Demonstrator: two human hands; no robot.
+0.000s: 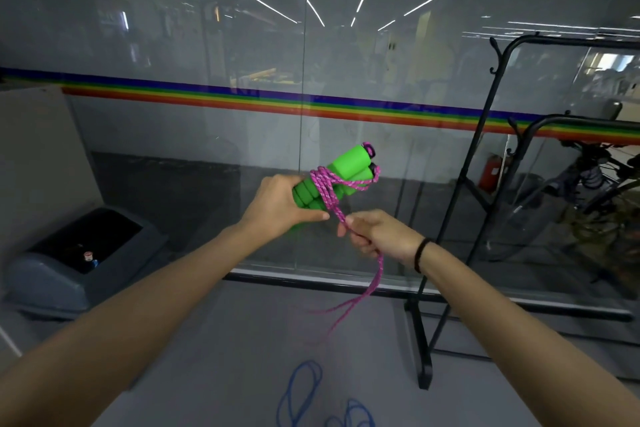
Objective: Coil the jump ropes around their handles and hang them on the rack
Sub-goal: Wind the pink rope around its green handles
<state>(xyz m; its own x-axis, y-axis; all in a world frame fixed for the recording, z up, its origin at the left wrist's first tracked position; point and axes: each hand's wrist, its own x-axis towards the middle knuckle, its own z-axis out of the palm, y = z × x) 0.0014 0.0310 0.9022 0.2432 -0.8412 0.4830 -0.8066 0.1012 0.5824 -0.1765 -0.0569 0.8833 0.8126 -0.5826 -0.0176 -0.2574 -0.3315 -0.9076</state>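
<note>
My left hand grips two green foam handles held side by side, pointing up and to the right. A pink rope is wound several turns around their middle. My right hand pinches the rope just below the handles, and the loose pink end hangs down from it in a blurred loop. The black metal rack stands to the right, with hooks at its upper corners. A blue jump rope lies in loops on the floor below my arms.
A glass wall with a rainbow stripe runs across in front of me. A grey bin-like unit sits on the floor at the left. A red fire extinguisher and dark equipment show behind the glass at the right.
</note>
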